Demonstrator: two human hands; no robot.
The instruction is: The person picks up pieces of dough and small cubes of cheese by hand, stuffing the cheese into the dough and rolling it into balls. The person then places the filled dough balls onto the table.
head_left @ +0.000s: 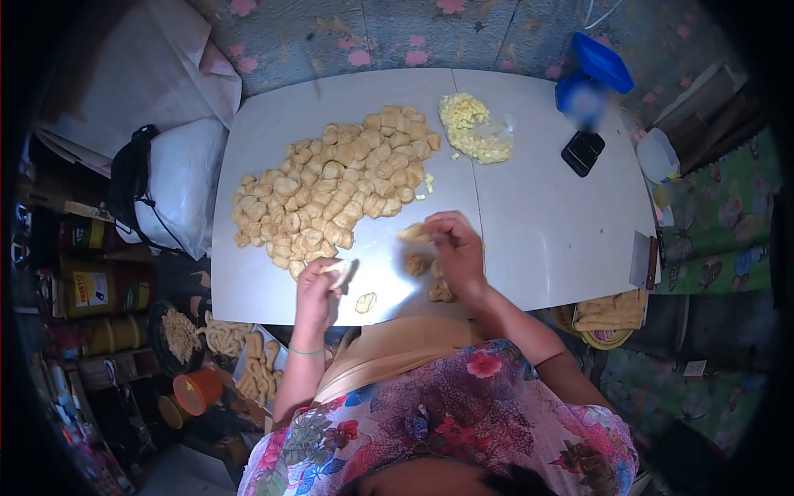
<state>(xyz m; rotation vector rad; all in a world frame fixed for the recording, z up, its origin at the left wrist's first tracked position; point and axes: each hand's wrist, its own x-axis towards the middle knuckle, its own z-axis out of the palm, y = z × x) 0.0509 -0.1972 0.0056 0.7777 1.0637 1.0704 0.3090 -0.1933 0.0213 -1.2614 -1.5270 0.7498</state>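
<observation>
My left hand is closed on a pale piece of dough above the table's front part. My right hand pinches another piece of dough, a little blurred, farther forward. Below and between the hands, a flattened dough piece lies on the table. A few small dough lumps, among them a round one and a folded one, lie beside and partly under my right hand. Beyond my hands spreads a large heap of dough pieces, packed close together.
A clear bag of pale yellow cubes lies at the back of the white table. A blue scale and a black tray-like object are at the back right. A cleaver rests on the right edge.
</observation>
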